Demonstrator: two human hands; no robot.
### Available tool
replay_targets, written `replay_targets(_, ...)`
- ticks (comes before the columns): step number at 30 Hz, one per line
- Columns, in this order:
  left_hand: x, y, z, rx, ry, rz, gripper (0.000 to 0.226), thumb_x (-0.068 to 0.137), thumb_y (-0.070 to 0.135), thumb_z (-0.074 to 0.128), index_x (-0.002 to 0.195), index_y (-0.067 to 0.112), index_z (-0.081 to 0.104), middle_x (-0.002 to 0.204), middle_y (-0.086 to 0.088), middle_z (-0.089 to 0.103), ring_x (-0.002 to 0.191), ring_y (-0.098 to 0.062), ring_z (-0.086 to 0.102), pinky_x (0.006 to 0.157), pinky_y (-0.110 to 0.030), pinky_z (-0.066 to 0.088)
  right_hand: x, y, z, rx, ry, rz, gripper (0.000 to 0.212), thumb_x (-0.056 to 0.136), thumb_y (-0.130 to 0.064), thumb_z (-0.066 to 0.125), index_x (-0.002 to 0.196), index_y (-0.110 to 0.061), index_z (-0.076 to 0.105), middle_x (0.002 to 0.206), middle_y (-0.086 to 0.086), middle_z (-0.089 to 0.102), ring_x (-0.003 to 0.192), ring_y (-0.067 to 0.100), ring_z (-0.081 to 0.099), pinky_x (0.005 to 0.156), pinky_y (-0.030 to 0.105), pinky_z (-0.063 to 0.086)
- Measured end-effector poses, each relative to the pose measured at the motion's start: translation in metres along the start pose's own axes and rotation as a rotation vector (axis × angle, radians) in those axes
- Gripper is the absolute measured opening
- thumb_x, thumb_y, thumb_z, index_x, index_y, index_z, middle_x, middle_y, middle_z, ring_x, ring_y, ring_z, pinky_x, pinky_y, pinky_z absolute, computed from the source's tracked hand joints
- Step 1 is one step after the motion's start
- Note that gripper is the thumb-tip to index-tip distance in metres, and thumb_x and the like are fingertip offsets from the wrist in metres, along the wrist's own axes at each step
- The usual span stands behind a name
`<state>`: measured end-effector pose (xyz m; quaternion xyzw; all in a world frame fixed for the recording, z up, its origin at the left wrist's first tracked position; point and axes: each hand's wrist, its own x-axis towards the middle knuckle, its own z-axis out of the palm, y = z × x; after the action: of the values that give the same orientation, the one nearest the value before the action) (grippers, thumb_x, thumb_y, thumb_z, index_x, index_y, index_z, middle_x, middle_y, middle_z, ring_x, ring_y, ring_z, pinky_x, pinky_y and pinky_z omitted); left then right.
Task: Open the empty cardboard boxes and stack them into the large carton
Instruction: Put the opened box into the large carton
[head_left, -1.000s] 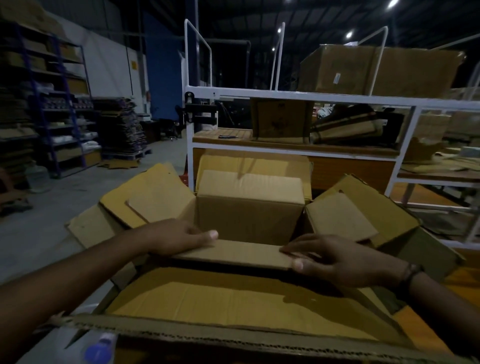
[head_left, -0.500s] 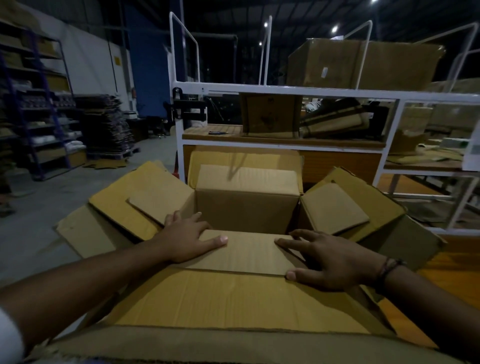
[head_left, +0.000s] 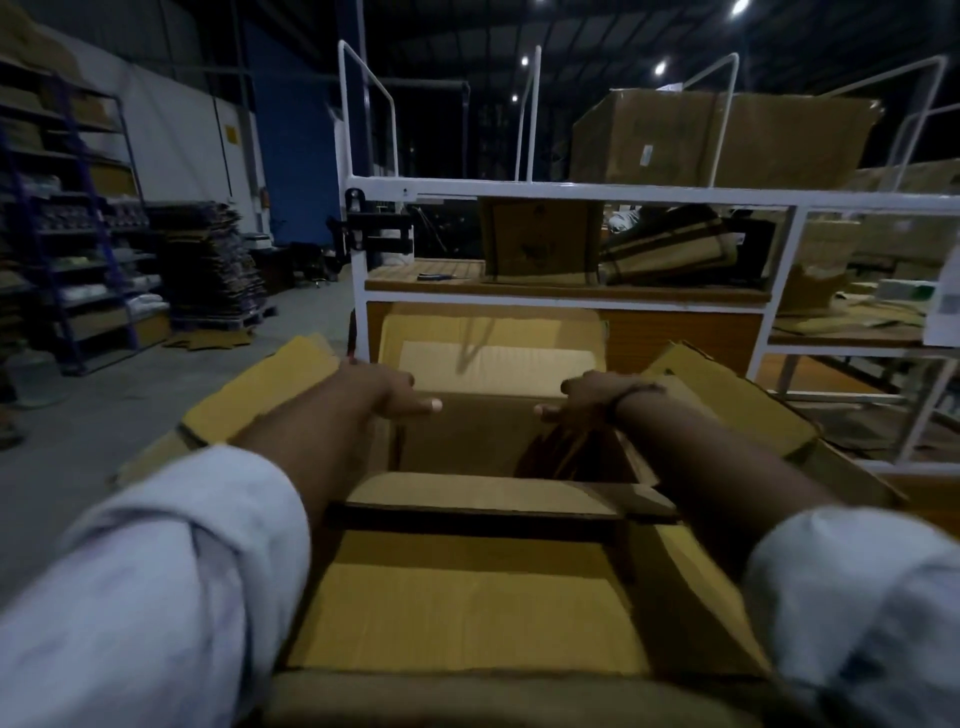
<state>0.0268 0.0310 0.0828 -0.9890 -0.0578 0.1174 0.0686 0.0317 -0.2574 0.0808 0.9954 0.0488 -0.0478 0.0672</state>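
Observation:
A small open cardboard box (head_left: 457, 441) sits inside the large carton (head_left: 467, 613), whose flaps spread out to the left, right and towards me. The small box's far flap (head_left: 498, 358) stands up, and its near flap (head_left: 483, 493) lies flat towards me. My left hand (head_left: 382, 395) grips the box's left top edge with the thumb pointing inward. On the right top edge is my right hand (head_left: 589, 400), fingers curled over it above a dark folded side flap. The inside of the box looks empty and dark.
A white metal trolley rack (head_left: 571, 189) stands right behind the carton and carries cardboard boxes (head_left: 540, 241) and a big carton (head_left: 717, 137) on top. Flattened cardboard is stacked on a pallet (head_left: 213, 270) at left, beside blue shelving (head_left: 67, 234). Grey floor lies to the left.
Both hands left the near flap and moved forward and apart to the box's side edges. The near flap now lies flat and the box's inside shows. My head leaned closer.

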Motion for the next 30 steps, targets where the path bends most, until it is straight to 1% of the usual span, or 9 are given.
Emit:
replay_targets(5,0.005,-0.002,0.086,-0.026,0.193,-0.113,0.111,0.082,0.094,0.029,0.166,0.026,0.007,0.172,-0.015,0.003,0.155,-0.050,-0.005,0.124,-0.058,-0.002,0.002,0.004,0.084,0.153,0.145,0.231,0.111,0.083,-0.092,0.029,0.163,-0.015,0.019,0.169,0.023,0.009,0.155,0.045,0.005,0.125,0.058,0.003)
replay_targets(8,0.007,-0.007,0.089,-0.245,0.394,-0.112,0.109,0.082,0.094,0.032,0.162,0.020,0.025,0.168,-0.014,0.026,0.153,-0.043,0.019,0.123,-0.052,0.016,0.013,0.012,0.088,0.239,0.260,0.236,0.114,0.081,-0.094,0.027,0.162,-0.013,0.020,0.167,0.024,0.020,0.154,0.043,0.015,0.127,0.054,0.010)
replay_targets(11,0.011,-0.011,0.085,-0.384,0.435,-0.135,0.105,0.083,0.092,0.034,0.155,0.016,0.041,0.158,-0.014,0.044,0.146,-0.040,0.037,0.113,-0.047,0.035,0.017,0.010,0.089,0.206,0.230,0.235,0.116,0.079,-0.095,0.030,0.162,-0.014,0.022,0.166,0.024,0.020,0.154,0.043,0.015,0.126,0.054,0.012)
replay_targets(15,0.028,0.000,0.056,-0.036,0.240,-0.142,0.082,0.087,0.082,0.048,0.135,0.017,0.059,0.135,-0.012,0.061,0.122,-0.031,0.058,0.100,-0.044,0.049,0.034,0.004,0.067,0.235,0.081,0.246,0.119,0.073,-0.098,0.037,0.160,-0.018,0.027,0.165,0.023,0.025,0.149,0.046,0.023,0.122,0.058,0.024)
replay_targets(18,0.043,0.020,0.021,0.021,0.189,-0.070,0.056,0.095,0.059,0.057,0.131,0.016,0.060,0.125,-0.010,0.062,0.113,-0.029,0.060,0.098,-0.048,0.050,0.054,-0.002,0.031,0.337,0.061,0.145,0.100,0.080,-0.090,0.045,0.156,-0.024,0.034,0.164,0.016,0.028,0.147,0.045,0.028,0.116,0.058,0.031)
replay_targets(21,0.065,0.043,-0.002,-0.066,0.309,0.107,0.048,0.099,0.047,0.054,0.140,0.021,0.054,0.134,-0.008,0.058,0.118,-0.028,0.058,0.093,-0.045,0.049,0.079,-0.021,0.011,0.317,0.198,0.022,0.091,0.090,-0.081,0.044,0.159,-0.023,0.030,0.168,0.012,0.020,0.153,0.040,0.016,0.122,0.056,0.021)
replay_targets(24,0.085,0.064,0.018,-0.218,0.398,0.201,0.051,0.101,0.048,0.050,0.147,0.025,0.046,0.148,-0.008,0.050,0.130,-0.034,0.050,0.104,-0.052,0.045,0.093,-0.041,0.037,0.394,0.263,-0.023,0.085,0.096,-0.073,0.041,0.161,-0.022,0.023,0.170,0.011,0.016,0.155,0.037,0.013,0.125,0.055,0.018)
replay_targets(28,0.105,0.064,0.065,-0.218,0.446,0.194,0.076,0.103,0.055,0.046,0.165,0.028,0.010,0.174,-0.005,0.003,0.158,-0.036,0.006,0.126,-0.056,0.013,0.112,-0.044,0.077,0.274,0.281,-0.027,0.090,0.097,-0.073,0.038,0.165,-0.022,0.008,0.172,0.014,-0.004,0.157,0.039,-0.005,0.127,0.055,0.001)
replay_targets(30,0.110,0.060,0.065,-0.205,0.432,0.198,0.085,0.099,0.066,0.044,0.165,0.030,0.005,0.174,-0.002,-0.002,0.159,-0.034,0.002,0.126,-0.055,0.007,0.118,-0.040,0.076,0.279,0.338,-0.025,0.090,0.097,-0.072,0.039,0.165,-0.022,0.007,0.172,0.014,-0.004,0.158,0.038,-0.005,0.127,0.055,0.000)
